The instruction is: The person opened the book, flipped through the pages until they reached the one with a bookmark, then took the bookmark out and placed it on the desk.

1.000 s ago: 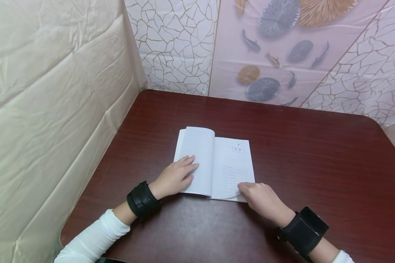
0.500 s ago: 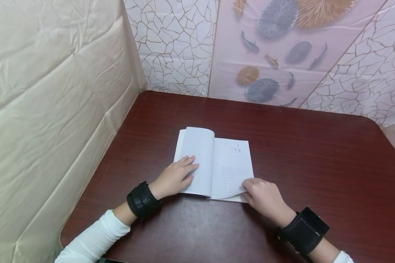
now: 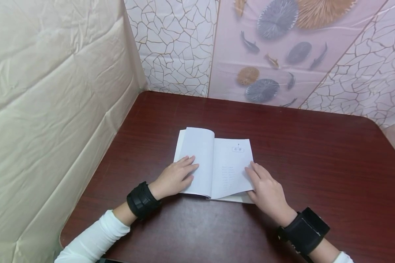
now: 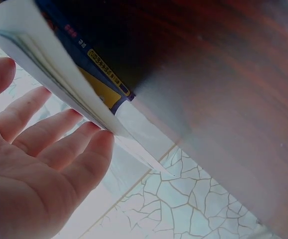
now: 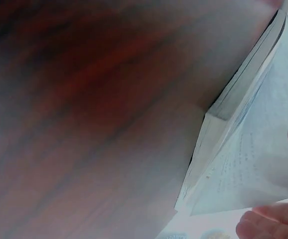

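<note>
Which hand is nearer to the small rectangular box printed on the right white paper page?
The right hand. It holds the right page below the printed box. The left hand rests on the white left page, farther away.

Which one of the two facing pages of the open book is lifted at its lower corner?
The right-hand page, held up by the right hand; the left-hand page lies under the left hand.

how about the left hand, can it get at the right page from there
Probably yes: the left hand rests on the left page, and nothing visible stands between it and the right page, though the right hand holds that page.
</note>
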Demonstrator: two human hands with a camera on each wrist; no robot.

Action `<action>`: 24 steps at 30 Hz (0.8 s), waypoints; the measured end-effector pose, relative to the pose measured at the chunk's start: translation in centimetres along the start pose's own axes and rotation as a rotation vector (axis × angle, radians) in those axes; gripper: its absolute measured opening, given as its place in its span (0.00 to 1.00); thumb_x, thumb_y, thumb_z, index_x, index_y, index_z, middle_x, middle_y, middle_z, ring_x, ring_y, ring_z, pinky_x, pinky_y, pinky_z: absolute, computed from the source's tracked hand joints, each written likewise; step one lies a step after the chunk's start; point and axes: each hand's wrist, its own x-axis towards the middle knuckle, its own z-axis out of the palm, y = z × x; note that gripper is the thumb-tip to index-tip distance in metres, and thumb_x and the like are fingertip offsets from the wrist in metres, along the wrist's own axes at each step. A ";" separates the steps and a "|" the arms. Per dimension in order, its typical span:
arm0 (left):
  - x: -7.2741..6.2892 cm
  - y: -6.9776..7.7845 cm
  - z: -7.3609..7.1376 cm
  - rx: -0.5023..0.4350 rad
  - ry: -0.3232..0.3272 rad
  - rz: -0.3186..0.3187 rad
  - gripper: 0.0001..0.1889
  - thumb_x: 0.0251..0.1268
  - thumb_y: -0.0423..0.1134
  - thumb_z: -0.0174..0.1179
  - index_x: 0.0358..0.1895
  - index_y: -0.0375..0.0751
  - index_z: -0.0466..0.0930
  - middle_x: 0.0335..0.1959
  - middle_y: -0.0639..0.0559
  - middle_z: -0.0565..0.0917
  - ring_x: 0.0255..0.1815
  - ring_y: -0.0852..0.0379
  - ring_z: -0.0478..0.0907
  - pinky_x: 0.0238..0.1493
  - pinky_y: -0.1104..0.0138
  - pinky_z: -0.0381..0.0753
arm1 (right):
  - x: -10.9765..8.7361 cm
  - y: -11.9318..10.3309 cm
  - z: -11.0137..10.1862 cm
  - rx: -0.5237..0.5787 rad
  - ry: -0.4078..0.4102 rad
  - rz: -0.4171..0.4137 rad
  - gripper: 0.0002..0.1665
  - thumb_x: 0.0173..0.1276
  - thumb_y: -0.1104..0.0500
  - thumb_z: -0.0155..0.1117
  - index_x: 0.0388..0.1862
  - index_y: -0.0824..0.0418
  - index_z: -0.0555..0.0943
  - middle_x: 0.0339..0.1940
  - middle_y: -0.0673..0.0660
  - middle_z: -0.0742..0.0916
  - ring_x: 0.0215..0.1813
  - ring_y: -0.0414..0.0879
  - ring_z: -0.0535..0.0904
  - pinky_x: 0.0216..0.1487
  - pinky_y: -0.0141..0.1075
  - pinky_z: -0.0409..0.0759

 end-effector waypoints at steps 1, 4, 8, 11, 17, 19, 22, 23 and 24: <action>0.0 0.0 0.0 0.000 0.001 0.000 0.20 0.60 0.38 0.51 0.56 0.40 0.71 0.62 0.42 0.67 0.64 0.47 0.62 0.59 0.52 0.64 | 0.0 -0.1 0.0 0.010 0.001 0.016 0.30 0.44 0.67 0.64 0.51 0.68 0.74 0.56 0.67 0.75 0.56 0.58 0.72 0.38 0.47 0.78; 0.0 -0.1 0.1 0.000 0.004 0.000 0.20 0.60 0.38 0.51 0.56 0.40 0.72 0.62 0.42 0.67 0.64 0.47 0.62 0.59 0.52 0.64 | 0.1 -0.2 -0.1 0.059 -0.007 0.079 0.36 0.46 0.66 0.64 0.58 0.69 0.68 0.59 0.68 0.72 0.57 0.59 0.71 0.37 0.48 0.78; -0.1 -0.1 0.1 0.000 0.008 0.002 0.20 0.60 0.38 0.51 0.56 0.40 0.72 0.62 0.42 0.67 0.64 0.47 0.62 0.59 0.52 0.64 | 0.3 -0.5 -0.3 0.157 -0.060 0.165 0.45 0.51 0.62 0.63 0.66 0.68 0.54 0.61 0.69 0.70 0.52 0.58 0.74 0.36 0.47 0.77; -0.1 -0.1 0.1 -0.003 0.007 0.003 0.20 0.60 0.38 0.51 0.56 0.40 0.72 0.62 0.42 0.67 0.64 0.47 0.62 0.59 0.52 0.64 | 0.4 -0.7 -0.4 0.234 -0.117 0.186 0.49 0.54 0.59 0.62 0.69 0.67 0.45 0.61 0.68 0.69 0.50 0.56 0.76 0.35 0.44 0.76; -0.1 -0.1 0.1 -0.011 0.008 0.001 0.19 0.62 0.39 0.50 0.56 0.40 0.72 0.62 0.42 0.67 0.64 0.46 0.62 0.60 0.52 0.64 | 0.5 -1.4 -0.6 0.323 -0.213 0.086 0.45 0.60 0.53 0.58 0.69 0.66 0.47 0.66 0.64 0.64 0.55 0.53 0.73 0.48 0.46 0.74; -0.1 -0.1 0.1 -0.018 0.010 0.002 0.19 0.63 0.41 0.49 0.56 0.40 0.72 0.62 0.42 0.67 0.64 0.46 0.62 0.60 0.52 0.63 | 0.5 -1.8 -0.5 0.328 -0.213 0.030 0.44 0.61 0.52 0.57 0.69 0.64 0.48 0.68 0.62 0.63 0.59 0.51 0.71 0.52 0.45 0.72; -0.1 -0.1 0.2 -0.026 0.012 0.002 0.19 0.65 0.43 0.46 0.56 0.40 0.72 0.62 0.42 0.67 0.64 0.46 0.62 0.60 0.52 0.63 | 0.5 -2.3 -0.3 0.325 -0.217 -0.048 0.44 0.61 0.50 0.57 0.69 0.62 0.49 0.69 0.59 0.61 0.62 0.49 0.68 0.56 0.43 0.69; -0.1 -0.1 0.2 -0.028 0.012 0.002 0.20 0.65 0.44 0.45 0.56 0.40 0.72 0.62 0.42 0.67 0.64 0.46 0.62 0.60 0.52 0.62 | 0.5 -2.4 -0.2 0.326 -0.224 -0.070 0.44 0.61 0.49 0.57 0.70 0.61 0.49 0.69 0.58 0.61 0.66 0.48 0.62 0.58 0.43 0.67; -0.1 -0.1 0.2 -0.029 0.013 0.001 0.20 0.66 0.45 0.44 0.56 0.40 0.72 0.62 0.42 0.67 0.64 0.46 0.62 0.60 0.52 0.62 | 0.5 -2.6 -0.2 0.328 -0.232 -0.088 0.44 0.61 0.48 0.57 0.70 0.59 0.49 0.69 0.58 0.61 0.67 0.48 0.60 0.59 0.43 0.66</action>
